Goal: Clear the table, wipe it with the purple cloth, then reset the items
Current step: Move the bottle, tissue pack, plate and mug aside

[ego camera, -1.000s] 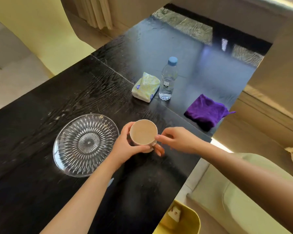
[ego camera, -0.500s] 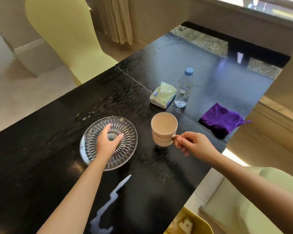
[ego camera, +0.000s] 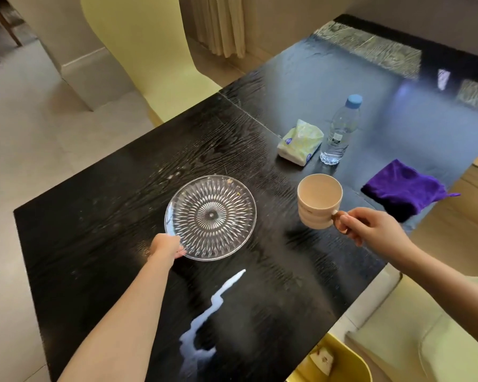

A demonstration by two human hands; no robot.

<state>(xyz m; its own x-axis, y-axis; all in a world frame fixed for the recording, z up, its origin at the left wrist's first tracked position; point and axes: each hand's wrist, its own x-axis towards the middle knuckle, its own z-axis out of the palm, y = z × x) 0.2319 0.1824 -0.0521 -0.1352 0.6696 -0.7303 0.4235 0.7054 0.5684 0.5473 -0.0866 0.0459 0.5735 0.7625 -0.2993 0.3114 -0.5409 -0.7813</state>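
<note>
A clear cut-glass plate [ego camera: 210, 217] is over the middle of the black table [ego camera: 116, 205], and my left hand [ego camera: 167, 247] grips its near-left rim. My right hand [ego camera: 370, 226] holds a beige mug [ego camera: 318, 201] by its handle, lifted above the table to the right of the plate. The purple cloth [ego camera: 403, 191] lies folded near the right edge. A tissue pack [ego camera: 300, 145] and a water bottle [ego camera: 341, 130] stand behind the mug. A white spill [ego camera: 204, 318] streaks the near part of the table.
A pale yellow chair [ego camera: 138, 48] stands behind the table's far-left side. A yellow bin [ego camera: 340, 362] with scraps sits below the near right edge, beside a light green seat [ego camera: 414, 326].
My left hand slid from flat on the plate to gripping its near rim. My right hand carried the mug a little to the right and higher.
</note>
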